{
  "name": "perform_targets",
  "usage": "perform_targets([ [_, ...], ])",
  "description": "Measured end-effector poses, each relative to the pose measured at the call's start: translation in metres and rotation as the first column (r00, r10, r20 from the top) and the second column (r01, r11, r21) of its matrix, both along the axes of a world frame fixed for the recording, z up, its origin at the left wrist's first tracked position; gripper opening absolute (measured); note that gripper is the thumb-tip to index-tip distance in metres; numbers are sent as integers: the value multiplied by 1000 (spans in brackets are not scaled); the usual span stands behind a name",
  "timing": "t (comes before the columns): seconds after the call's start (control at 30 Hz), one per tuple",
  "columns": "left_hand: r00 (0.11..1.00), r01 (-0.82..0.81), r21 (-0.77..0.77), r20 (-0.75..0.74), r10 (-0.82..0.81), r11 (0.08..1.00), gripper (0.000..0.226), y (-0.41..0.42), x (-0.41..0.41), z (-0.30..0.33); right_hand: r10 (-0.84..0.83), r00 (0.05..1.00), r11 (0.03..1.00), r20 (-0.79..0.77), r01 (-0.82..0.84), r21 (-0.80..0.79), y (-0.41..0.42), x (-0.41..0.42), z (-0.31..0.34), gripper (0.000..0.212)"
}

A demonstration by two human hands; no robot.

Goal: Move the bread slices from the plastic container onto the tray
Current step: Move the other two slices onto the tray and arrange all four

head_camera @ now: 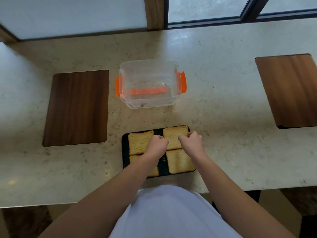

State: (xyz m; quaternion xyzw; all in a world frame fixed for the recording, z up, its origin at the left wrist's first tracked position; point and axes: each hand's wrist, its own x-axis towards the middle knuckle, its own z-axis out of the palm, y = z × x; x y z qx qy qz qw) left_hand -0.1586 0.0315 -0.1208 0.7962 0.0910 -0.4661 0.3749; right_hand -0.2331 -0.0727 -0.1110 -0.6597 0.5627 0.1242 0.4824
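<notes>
Four bread slices (139, 142) on tray (124, 152); one container (149, 83); two hands above.

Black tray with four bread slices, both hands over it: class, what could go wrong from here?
1. The black rectangular tray lies close to the near edge of the beige stone counter; a nudge towards the person might tip it off.
2. The right hand and left hand are curled right over the far-right toast-coloured bread slice; pressing could crumble it.
3. The near-right bread slice reaches the tray's edge and may slide off.
</notes>
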Motion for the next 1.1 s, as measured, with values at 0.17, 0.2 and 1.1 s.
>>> perform_targets([
  [0.17, 1000, 12, 24, 18, -12, 1000, 37, 4, 2, -5, 14, 1000, 1000, 27, -14, 22, 1, 0, 3, 59],
  [0.2, 1000, 8, 25, 19, -8, 1000, 36, 5, 3, -7, 19, 999, 1000, 32, -20, 24, 2, 0, 3, 59],
  [1.1, 999, 12, 26, 31, -13, 1000, 54, 2, -1, 0, 14, 989, 995, 149, -29, 96, 0, -11, -4, 64],
])
